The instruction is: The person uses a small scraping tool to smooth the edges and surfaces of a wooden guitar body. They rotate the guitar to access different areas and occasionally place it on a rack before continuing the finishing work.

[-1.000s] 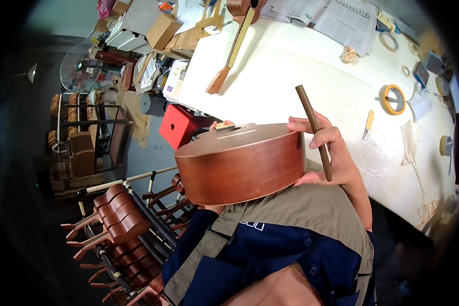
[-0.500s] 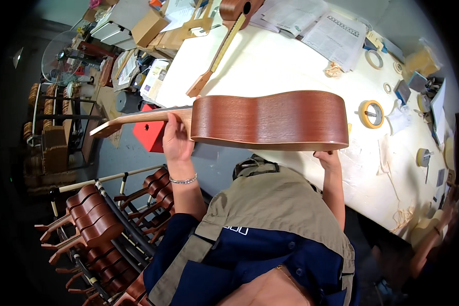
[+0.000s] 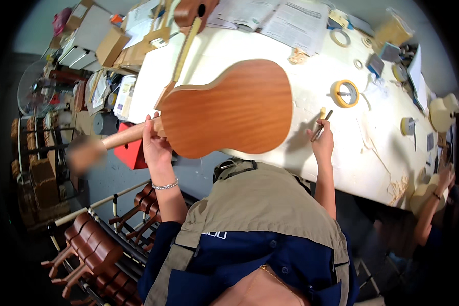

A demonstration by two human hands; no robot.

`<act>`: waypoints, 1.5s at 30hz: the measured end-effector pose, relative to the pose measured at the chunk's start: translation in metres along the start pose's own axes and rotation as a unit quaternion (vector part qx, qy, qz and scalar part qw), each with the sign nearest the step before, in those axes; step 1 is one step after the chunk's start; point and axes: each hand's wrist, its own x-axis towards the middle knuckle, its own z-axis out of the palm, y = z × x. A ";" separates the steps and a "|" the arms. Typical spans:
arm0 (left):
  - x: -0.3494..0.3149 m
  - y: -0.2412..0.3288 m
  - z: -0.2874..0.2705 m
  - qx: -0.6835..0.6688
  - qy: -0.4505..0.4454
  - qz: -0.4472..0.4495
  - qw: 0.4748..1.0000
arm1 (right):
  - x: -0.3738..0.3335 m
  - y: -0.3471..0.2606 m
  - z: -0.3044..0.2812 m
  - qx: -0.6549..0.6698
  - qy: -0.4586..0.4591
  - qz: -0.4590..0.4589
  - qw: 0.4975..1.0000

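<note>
My left hand (image 3: 158, 149) is closed round the neck of a small guitar (image 3: 229, 109), next to where the neck joins the body. The guitar's plain, reddish-brown wooden back is turned up toward me, and its blurred headstock points left. No strings show, and the front is hidden. To the right of the body, apart from it, my right hand (image 3: 322, 144) pinches a thin dark stick (image 3: 322, 125), pen-like in shape. Just beyond its fingers is a small yellowish piece (image 3: 322, 112), which I cannot make out.
Another guitar (image 3: 191, 23) lies at the white table's (image 3: 214, 56) far side, beside papers (image 3: 296, 23). A yellow tape roll (image 3: 345, 94) sits at right. A red box (image 3: 131, 148) is under the neck. Racked instruments (image 3: 94, 239) stand lower left. Another person's hand (image 3: 445, 179) is at far right.
The guitar has turned from its side to show its back and shifted left. My right hand has come away from the body's lower edge, and the dark stick now shows in it.
</note>
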 end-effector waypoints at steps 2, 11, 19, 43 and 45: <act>0.008 -0.007 -0.010 0.005 -0.008 -0.036 0.999 | 0.009 0.042 0.006 -0.203 0.152 -0.115 0.960; 0.006 -0.019 0.011 -0.002 0.011 -0.088 0.996 | 0.005 -0.033 0.002 0.423 -0.106 -0.107 0.893; -0.007 -0.014 0.012 0.046 -0.069 -0.022 0.996 | 0.000 -0.041 0.009 0.516 -0.203 0.019 0.832; -0.049 -0.019 0.067 -0.048 -0.332 0.110 0.936 | 0.015 0.068 0.020 0.573 -0.253 -0.162 0.763; -0.050 -0.020 0.069 -0.055 -0.359 0.112 0.925 | 0.020 0.086 0.023 0.548 -0.238 -0.120 0.793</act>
